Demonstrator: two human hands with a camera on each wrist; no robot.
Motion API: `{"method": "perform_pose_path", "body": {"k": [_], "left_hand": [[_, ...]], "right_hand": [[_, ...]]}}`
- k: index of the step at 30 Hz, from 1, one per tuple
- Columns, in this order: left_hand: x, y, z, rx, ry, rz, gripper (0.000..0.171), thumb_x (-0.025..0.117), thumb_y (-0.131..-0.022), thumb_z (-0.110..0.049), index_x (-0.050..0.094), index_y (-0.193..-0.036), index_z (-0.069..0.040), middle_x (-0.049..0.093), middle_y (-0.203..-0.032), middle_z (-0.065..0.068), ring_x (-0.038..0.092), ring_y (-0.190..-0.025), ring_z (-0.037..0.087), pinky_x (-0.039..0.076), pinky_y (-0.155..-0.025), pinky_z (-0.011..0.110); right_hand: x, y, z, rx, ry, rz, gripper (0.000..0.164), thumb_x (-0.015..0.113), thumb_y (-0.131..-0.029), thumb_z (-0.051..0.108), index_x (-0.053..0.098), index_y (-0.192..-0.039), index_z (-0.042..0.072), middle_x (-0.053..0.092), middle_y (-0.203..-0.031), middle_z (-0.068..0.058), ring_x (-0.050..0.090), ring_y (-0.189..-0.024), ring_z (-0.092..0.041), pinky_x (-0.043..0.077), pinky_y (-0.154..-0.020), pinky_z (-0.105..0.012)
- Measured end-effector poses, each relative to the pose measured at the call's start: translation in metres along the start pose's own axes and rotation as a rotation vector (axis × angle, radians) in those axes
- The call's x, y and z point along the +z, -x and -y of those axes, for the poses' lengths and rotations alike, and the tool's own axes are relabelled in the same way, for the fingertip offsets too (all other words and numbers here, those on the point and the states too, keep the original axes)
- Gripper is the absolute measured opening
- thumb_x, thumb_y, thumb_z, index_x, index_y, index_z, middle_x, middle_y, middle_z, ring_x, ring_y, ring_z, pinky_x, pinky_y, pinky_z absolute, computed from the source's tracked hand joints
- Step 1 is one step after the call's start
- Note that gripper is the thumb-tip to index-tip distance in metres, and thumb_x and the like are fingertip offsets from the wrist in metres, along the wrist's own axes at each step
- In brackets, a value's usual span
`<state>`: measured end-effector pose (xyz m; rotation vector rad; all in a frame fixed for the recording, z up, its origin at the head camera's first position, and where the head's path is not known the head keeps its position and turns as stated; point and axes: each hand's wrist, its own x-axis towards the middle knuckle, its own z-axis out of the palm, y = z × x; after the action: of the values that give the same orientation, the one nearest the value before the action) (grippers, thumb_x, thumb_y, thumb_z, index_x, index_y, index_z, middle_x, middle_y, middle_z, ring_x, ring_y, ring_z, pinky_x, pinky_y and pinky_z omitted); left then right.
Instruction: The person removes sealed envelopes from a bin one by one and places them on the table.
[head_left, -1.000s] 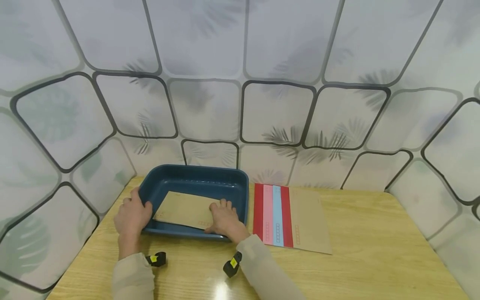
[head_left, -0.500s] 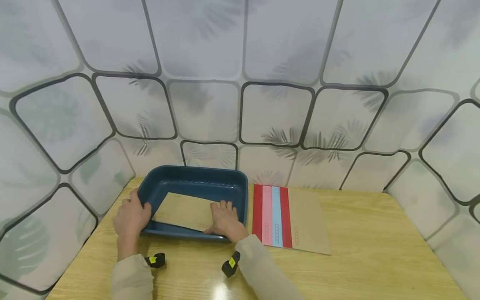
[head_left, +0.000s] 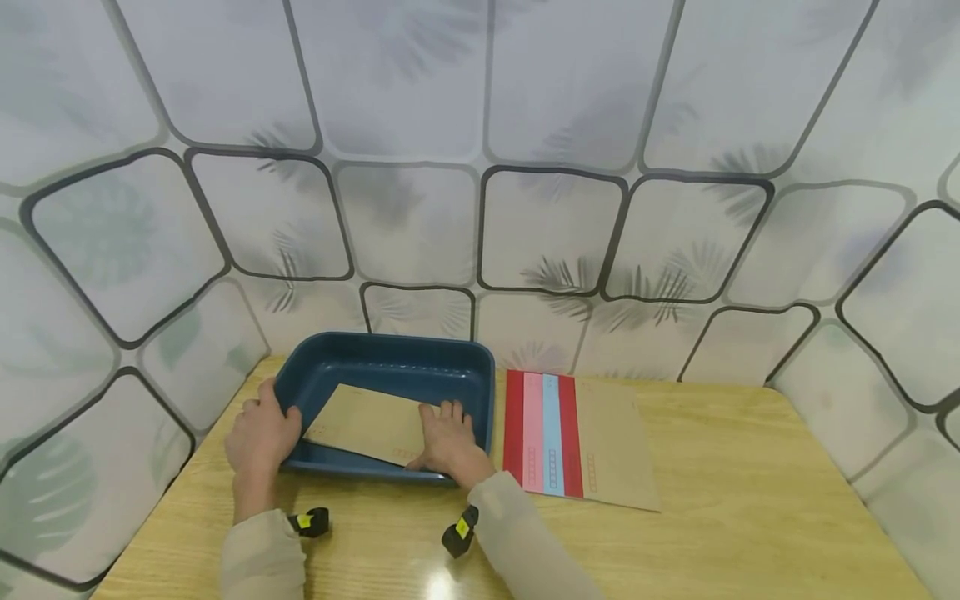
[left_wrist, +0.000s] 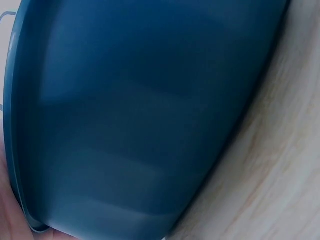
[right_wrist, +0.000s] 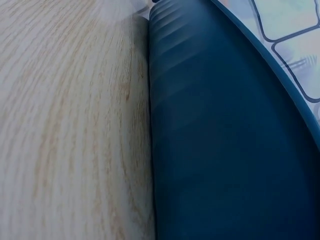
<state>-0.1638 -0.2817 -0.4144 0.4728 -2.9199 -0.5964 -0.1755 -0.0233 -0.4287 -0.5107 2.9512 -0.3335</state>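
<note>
In the head view a deep blue plastic tray (head_left: pixel 405 346) stands at the left of the table. My left hand (head_left: pixel 264 429) grips its left rim, thumb over the inside. Part of that hand (left_wrist: pixel 11 215) shows at the rim in the left wrist view. A brown paper envelope (head_left: pixel 363 421) lies slanted inside the tray, its lower edge close to the front wall. On the envelope's right end rests my right hand (head_left: pixel 450 442), fingers spread. The right wrist view shows only the tray's outer wall (right_wrist: pixel 225 130) beside the table, with the hand hidden.
Right of the tray, envelopes lie overlapped in a row: a red envelope (head_left: pixel 514 433), a pink envelope (head_left: pixel 532 417), a light blue envelope (head_left: pixel 552 417), another red one and a brown envelope (head_left: pixel 618 442). The patterned wall (head_left: pixel 555 225) rises behind the wooden table (head_left: pixel 750 500).
</note>
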Motion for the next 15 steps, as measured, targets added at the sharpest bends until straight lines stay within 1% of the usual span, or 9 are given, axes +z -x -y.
{"method": "perform_pose_path", "body": {"k": [4, 9, 15], "left_hand": [[0.0006, 0.0005, 0.0002, -0.005, 0.001, 0.002, 0.063, 0.041, -0.090, -0.026, 0.016, -0.142, 0.000, 0.042, -0.116, 0.039, 0.045, -0.098, 0.054, 0.041, -0.071, 0.065], [0.0009, 0.0012, 0.0004, -0.009, -0.001, 0.006, 0.064, 0.042, -0.090, -0.026, 0.016, -0.142, 0.000, 0.042, -0.116, 0.039, 0.045, -0.098, 0.053, 0.041, -0.072, 0.065], [0.0008, -0.0006, 0.0015, 0.002, 0.000, 0.006, 0.064, 0.041, -0.090, -0.026, 0.015, -0.142, 0.000, 0.042, -0.117, 0.039, 0.045, -0.098, 0.053, 0.042, -0.071, 0.065]], "right_hand": [[0.0017, -0.0004, 0.0002, -0.006, 0.022, -0.025, 0.096, 0.078, -0.059, 0.053, 0.036, -0.137, 0.015, 0.037, -0.134, -0.021, 0.026, -0.126, -0.039, 0.032, -0.100, -0.052], [0.0034, -0.0012, -0.0004, -0.025, 0.039, -0.074, 0.098, 0.079, -0.056, 0.055, 0.038, -0.136, 0.016, 0.037, -0.131, -0.020, 0.027, -0.124, -0.037, 0.034, -0.098, -0.051], [0.0021, -0.0013, -0.0004, -0.041, 0.001, -0.118, 0.097, 0.083, -0.052, 0.052, 0.043, -0.132, 0.015, 0.039, -0.124, -0.016, 0.035, -0.112, -0.032, 0.040, -0.089, -0.047]]}}
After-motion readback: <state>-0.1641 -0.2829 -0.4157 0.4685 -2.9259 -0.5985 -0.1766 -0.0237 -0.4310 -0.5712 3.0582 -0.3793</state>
